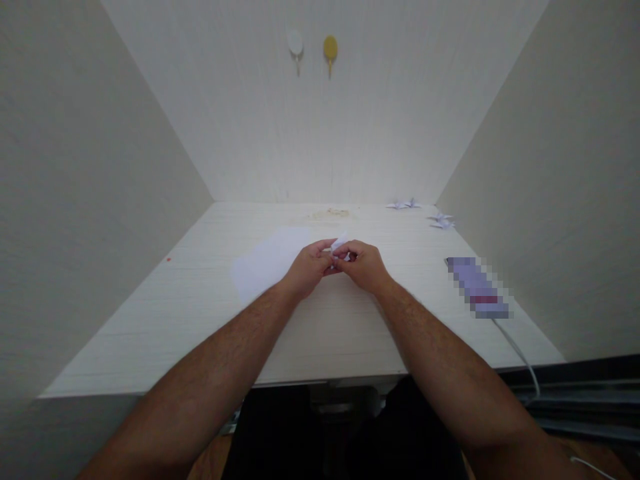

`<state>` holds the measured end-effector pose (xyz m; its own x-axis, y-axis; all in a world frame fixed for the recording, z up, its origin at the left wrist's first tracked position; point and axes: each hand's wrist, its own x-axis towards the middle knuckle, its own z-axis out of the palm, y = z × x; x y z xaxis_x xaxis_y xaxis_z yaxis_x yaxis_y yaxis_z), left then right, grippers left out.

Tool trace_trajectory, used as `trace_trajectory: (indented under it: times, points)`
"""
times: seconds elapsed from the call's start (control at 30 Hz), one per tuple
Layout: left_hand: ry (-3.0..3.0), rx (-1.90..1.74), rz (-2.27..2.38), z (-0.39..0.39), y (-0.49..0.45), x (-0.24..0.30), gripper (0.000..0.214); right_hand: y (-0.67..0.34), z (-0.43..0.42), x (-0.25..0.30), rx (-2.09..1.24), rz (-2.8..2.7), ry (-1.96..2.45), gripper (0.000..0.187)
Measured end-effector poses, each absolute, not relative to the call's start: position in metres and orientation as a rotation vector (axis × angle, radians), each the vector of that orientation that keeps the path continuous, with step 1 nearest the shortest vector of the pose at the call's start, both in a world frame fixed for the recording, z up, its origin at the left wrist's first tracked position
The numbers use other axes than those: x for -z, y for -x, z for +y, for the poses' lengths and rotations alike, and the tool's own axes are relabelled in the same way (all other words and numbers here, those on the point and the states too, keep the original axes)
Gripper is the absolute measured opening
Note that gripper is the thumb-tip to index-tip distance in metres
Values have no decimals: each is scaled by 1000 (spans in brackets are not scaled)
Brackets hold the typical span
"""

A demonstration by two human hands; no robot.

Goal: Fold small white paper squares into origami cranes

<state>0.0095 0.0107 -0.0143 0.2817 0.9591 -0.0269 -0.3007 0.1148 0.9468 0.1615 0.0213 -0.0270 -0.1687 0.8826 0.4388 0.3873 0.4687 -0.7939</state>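
Note:
Between the fingertips of both hands is a small piece of folded white paper [339, 241], one pointed flap sticking up. My left hand [311, 268] pinches it from the left, with fingers curled beneath and behind it. From the right, my right hand [365, 264] grips the same paper with thumb and bent fingers. Much of the paper is hidden by the fingers, so its full shape cannot be made out. Flat white paper [267, 261] lies on the desk just left of my left hand and partly behind that forearm.
Several small folded paper cranes [411, 203] sit at the desk's [200, 320] back right. A blurred phone-like device [475, 287] lies on the right, its white cable [520, 353] running over the front edge. Panels enclose three sides; a white hook [295, 44] and yellow hook [330, 48] hang behind.

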Motion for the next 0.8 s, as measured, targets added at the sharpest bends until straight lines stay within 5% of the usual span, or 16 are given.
trace_trajectory:
  times: [0.8]
  points:
    - [-1179, -1077, 794, 10, -7, 15, 46, -160, 19, 16, -818, -1618, 1155, 12]
